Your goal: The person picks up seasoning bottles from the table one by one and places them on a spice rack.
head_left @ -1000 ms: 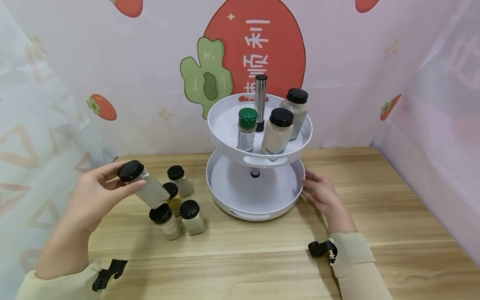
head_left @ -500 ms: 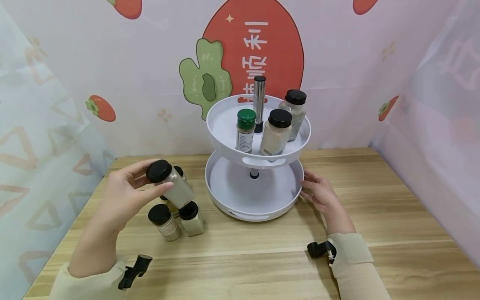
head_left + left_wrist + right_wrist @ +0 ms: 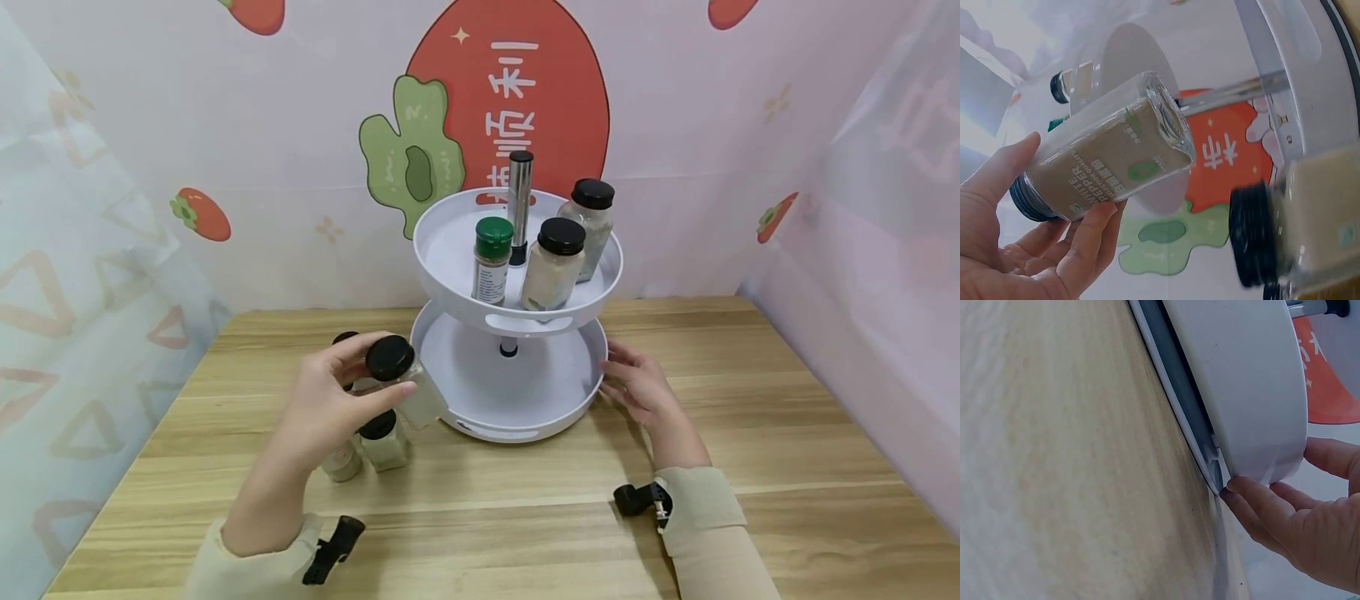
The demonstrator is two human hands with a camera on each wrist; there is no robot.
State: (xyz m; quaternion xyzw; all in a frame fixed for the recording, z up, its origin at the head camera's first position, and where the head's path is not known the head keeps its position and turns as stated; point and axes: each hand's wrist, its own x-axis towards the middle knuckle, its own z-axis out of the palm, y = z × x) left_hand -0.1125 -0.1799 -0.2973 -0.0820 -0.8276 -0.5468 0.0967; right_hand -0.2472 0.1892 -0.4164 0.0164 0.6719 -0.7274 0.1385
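My left hand (image 3: 330, 408) grips a clear spice jar (image 3: 422, 400) with a black lid, thumb on one side and fingers on the other. Its label reads "white pepper" in the left wrist view, where the jar (image 3: 1107, 153) lies tilted, base away from the palm. The jar is raised at the left front of a white two-tier turntable (image 3: 517, 433), overlapping the lower tray's rim in the head view. At the right side of that lower tray, my right hand (image 3: 641, 385) holds the edge. Its thumb is at the rim and its fingertips (image 3: 1241, 482) touch the wall near the base.
On the upper tray (image 3: 457, 296) stand a green-capped shaker (image 3: 492, 262) and two black-lidded jars (image 3: 553, 271), beside a metal post (image 3: 519, 200). Several more spice jars (image 3: 385, 450) stand on the wooden table (image 3: 525, 533) at the left, partly hidden behind my left hand.
My left hand has carried the white pepper jar rightward, over the other jars, to the left front of the lower tray. My right hand and the turntable stay put.
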